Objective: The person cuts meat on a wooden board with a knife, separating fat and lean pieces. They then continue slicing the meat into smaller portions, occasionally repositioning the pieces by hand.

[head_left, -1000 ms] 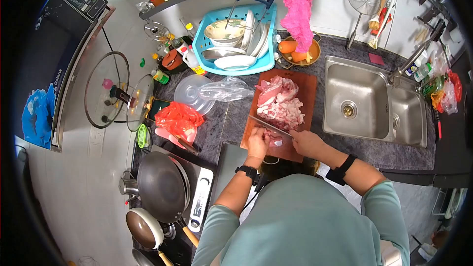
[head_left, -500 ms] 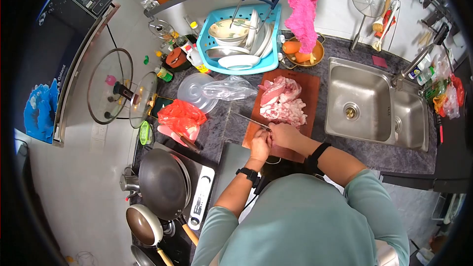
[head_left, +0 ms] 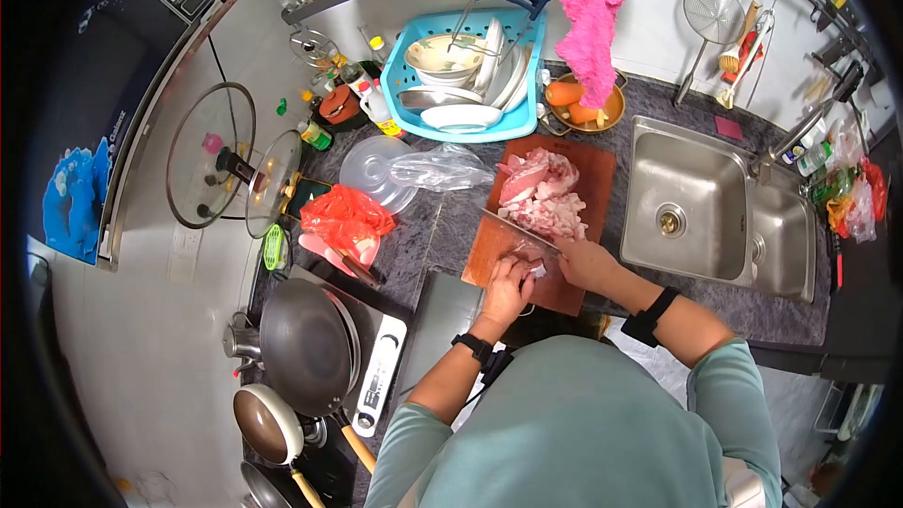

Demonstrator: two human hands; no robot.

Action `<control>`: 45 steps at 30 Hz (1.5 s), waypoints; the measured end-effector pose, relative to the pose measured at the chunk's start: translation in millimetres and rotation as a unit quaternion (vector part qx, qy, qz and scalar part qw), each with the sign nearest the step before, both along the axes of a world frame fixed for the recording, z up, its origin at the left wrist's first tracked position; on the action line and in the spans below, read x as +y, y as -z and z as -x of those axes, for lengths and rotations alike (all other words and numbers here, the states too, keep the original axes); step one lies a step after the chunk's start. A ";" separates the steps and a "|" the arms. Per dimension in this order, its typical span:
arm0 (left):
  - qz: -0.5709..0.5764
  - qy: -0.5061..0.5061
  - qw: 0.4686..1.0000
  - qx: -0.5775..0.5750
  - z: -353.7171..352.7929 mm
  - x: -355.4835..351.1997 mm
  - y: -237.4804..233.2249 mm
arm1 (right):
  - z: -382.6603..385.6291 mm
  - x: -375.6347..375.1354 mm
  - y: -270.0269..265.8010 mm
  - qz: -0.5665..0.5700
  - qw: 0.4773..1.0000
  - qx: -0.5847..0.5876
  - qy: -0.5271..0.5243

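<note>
A reddish-brown cutting board (head_left: 594, 190) lies on the counter with a heap of raw chopped meat (head_left: 541, 190) on its far half. My right hand (head_left: 585, 266) is closed around the handle of a knife (head_left: 519, 230); its blade points left across the board, at the near edge of the heap. On the near part of the board, my left hand (head_left: 509, 286) has its fingers bent and pressed down at a small pale piece of meat (head_left: 538, 270). The fingers partly cover this piece.
Right of the board is a double steel sink (head_left: 691, 251). Behind it stand a blue dish basket (head_left: 395, 85) and a pan with carrots (head_left: 616, 108). Left are a clear plastic bag (head_left: 442, 169), a red bag (head_left: 346, 214) and a wok (head_left: 306, 348) on a cooktop.
The hands have moved apart. My right hand has shifted right with the knife, whose blade now lies nearer the heap. A small pale piece now shows by my left fingers.
</note>
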State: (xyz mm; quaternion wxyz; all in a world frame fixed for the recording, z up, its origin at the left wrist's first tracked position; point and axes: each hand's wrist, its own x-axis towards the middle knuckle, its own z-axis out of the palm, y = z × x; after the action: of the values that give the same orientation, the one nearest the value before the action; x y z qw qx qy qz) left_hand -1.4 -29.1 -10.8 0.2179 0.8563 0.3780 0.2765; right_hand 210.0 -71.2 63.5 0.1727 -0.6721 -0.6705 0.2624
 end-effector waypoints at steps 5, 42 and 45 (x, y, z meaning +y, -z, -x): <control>0.005 0.032 0.999 0.027 8.8 5.9 1.5 | -13.2 -6.0 -8.4 0.054 0.989 -0.088 -0.104; -0.037 0.012 0.994 0.106 7.3 22.3 -8.1 | 7.2 -27.8 -7.0 0.073 0.996 -0.045 -0.024; -0.034 0.013 0.993 0.115 6.9 23.3 -1.3 | 20.3 -17.4 6.1 0.037 0.998 -0.053 -0.015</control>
State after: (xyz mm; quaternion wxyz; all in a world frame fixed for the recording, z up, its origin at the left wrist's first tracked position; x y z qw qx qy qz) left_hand -8.4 -5.8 -9.5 0.1475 0.8942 0.3797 0.1856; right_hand 189.6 -88.6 57.5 0.1080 -0.6811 -0.6785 0.2533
